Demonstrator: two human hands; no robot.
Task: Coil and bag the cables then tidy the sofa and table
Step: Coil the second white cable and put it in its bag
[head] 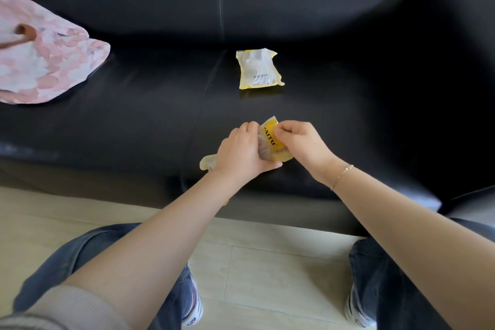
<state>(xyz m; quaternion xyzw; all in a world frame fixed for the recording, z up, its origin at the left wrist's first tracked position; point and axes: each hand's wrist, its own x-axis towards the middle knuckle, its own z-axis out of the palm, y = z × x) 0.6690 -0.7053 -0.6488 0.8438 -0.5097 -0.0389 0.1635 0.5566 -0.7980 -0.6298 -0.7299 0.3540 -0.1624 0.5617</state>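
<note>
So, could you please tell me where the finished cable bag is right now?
In the head view, the sealed cable bag lies on the black sofa seat, right of the centre seam, beyond both hands and well right of the pink cushion.

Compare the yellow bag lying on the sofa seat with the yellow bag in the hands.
The lying bag rests flat on the black sofa, untouched and farther back; the held bag sits near the seat's front edge, gripped by the left hand and pinched at its top by the right hand. The lying bag looks smooth, the held bag crumpled. Both are yellow-edged, translucent pouches.
</note>
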